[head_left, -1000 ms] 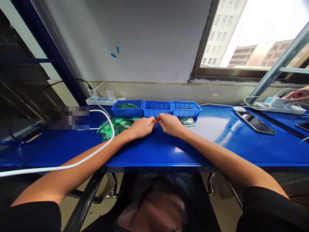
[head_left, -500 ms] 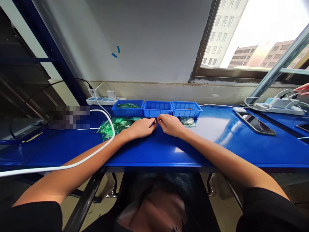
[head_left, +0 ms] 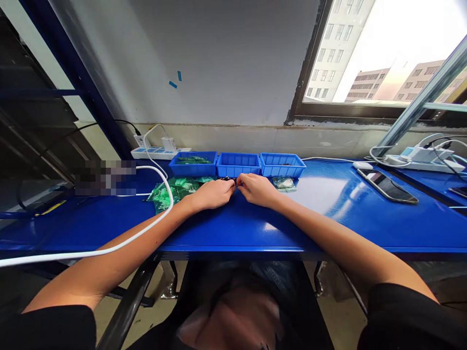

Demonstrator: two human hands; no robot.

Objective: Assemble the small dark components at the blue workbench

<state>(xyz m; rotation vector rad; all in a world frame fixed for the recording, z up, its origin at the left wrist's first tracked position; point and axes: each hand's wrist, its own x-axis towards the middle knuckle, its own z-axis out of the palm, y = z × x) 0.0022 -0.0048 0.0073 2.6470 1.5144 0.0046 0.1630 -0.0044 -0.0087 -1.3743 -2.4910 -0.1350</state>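
Note:
My left hand (head_left: 218, 193) and my right hand (head_left: 257, 188) meet over the blue table (head_left: 248, 228), fingertips almost touching. Both are closed in a pinch, and what sits between the fingers is too small and too covered to name. Some small dark pieces (head_left: 226, 179) show just behind my left fingers. Beside my left wrist lies a pile of green plastic packets (head_left: 171, 191). A small clear packet with greenish contents (head_left: 284, 183) rests to the right of my right hand. Straight behind my hands stands the middle blue bin (head_left: 238, 166).
A left blue bin (head_left: 192, 169) holds green packets; a right blue bin (head_left: 281, 170) holds a few small dark bits. A white cable (head_left: 120, 239) arcs above my left forearm. Power strips (head_left: 155, 152) and a phone (head_left: 387, 184) lie farther out.
My fingers have shifted very slightly where they meet. At the far right, another person's hand by the power strip has gone out of view.

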